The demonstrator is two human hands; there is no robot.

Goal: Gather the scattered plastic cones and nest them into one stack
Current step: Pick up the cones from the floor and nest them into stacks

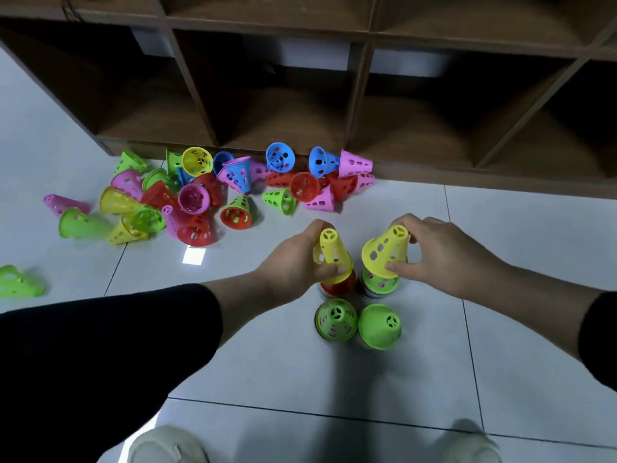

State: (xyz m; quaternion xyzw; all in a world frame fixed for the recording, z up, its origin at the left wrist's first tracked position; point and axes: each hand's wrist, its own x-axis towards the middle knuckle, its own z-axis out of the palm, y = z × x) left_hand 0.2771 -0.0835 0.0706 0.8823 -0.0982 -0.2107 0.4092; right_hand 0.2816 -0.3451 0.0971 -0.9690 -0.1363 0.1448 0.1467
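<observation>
My left hand [293,259] grips a yellow cone [332,253] sitting on top of a stack with a red cone [337,289] under it. My right hand [440,252] pinches a second yellow cone [387,252], tilted over a neighbouring stack topped by a green cone [380,284]. Two more stacks with green tops [335,320] [380,325] stand just in front of them. A heap of loose pink, red, blue, green and yellow cones [200,195] lies on the floor along the shelf base.
A dark wooden cubby shelf [300,95] runs across the back. A lone green cone [18,282] lies at the far left on the white tiled floor [500,228]. My two shoes [167,446] show at the bottom edge.
</observation>
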